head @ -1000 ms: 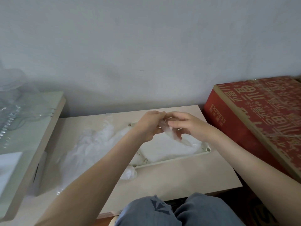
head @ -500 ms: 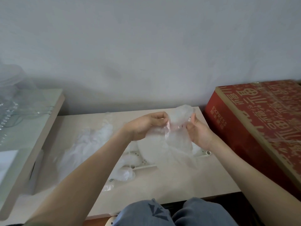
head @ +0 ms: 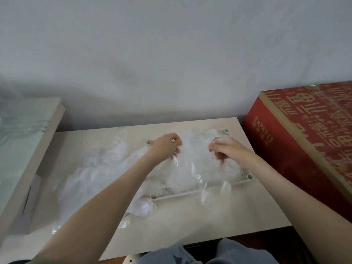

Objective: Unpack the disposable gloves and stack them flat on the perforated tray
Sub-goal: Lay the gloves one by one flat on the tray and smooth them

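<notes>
A clear disposable glove (head: 198,166) is stretched out over the white perforated tray (head: 190,193) on the low table. My left hand (head: 167,147) pinches the glove's left side and my right hand (head: 226,149) pinches its right side, both with fingers curled. More thin gloves lie under it on the tray, blurred together. A loose heap of clear gloves (head: 91,174) sits on the table left of the tray. A crumpled bit of plastic (head: 142,206) lies by the tray's near left corner.
A red printed carton (head: 304,141) stands close on the right of the table (head: 219,216). On the left a higher shelf (head: 24,149) carries clear plastic items. A grey wall runs behind. My knees show below the table's front edge.
Both hands have moved apart and lowered, spreading the glove from a bunched, raised shape to a flat sheet over the tray.
</notes>
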